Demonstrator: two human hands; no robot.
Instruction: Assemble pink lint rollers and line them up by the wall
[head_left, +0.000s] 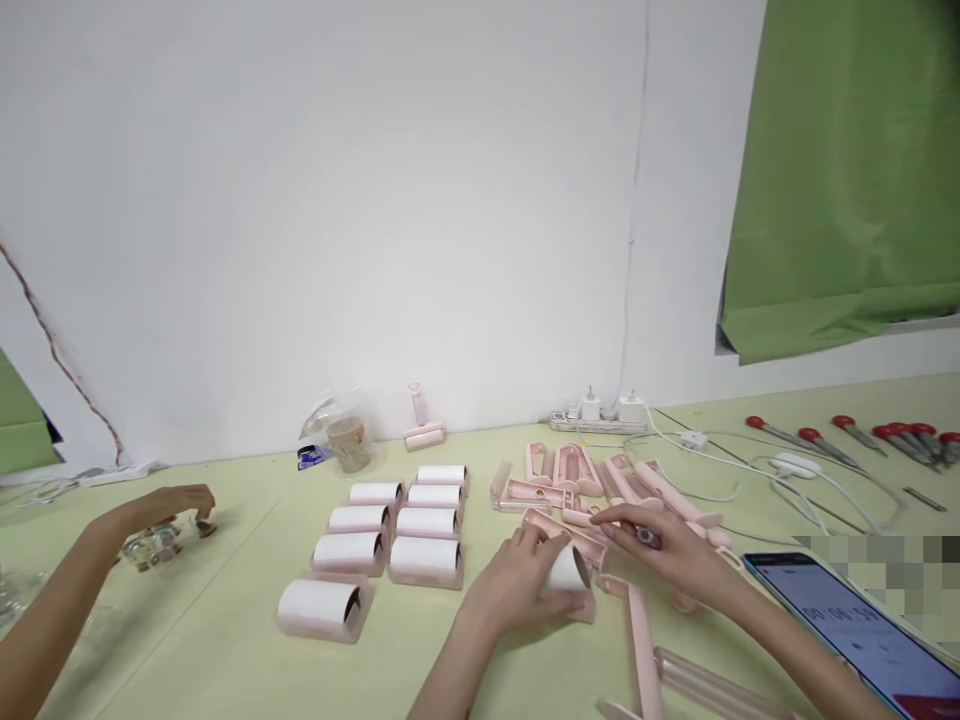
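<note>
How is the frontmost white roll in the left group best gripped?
Probably round the middle of the roll, from above, thumb on its near side, fingers on the far: it lies roughly left to right, rounded side up in a pink tray, with other rolls behind.

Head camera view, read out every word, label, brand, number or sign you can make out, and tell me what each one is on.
"00:06:5", with a last digit that looks like 9 but is blurred: on the phone screen.
Phone screen, smaller marks: too faint to read.
Blue item by the wall: pale marking, too small to read.
I can make out no other text.
</note>
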